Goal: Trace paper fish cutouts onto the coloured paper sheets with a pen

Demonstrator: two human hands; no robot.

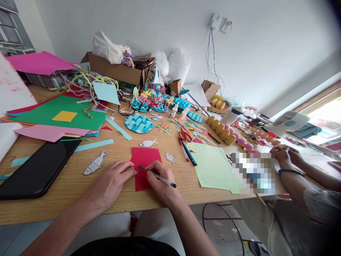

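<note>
A red sheet of paper lies on the wooden table in front of me. My right hand is closed around a pen, its tip touching the red sheet. Flat beside it, my left hand has its fingertips at the sheet's left edge and holds nothing. Cut-out paper fish surround the sheet: one above, one to the left and one to the right. Faint lines on the red paper are too small to make out.
A black phone and stacked coloured papers lie left. Red scissors, markers and a pale green sheet are on the right. Blue decorated ovals stand behind. Another person's hands are at the far right.
</note>
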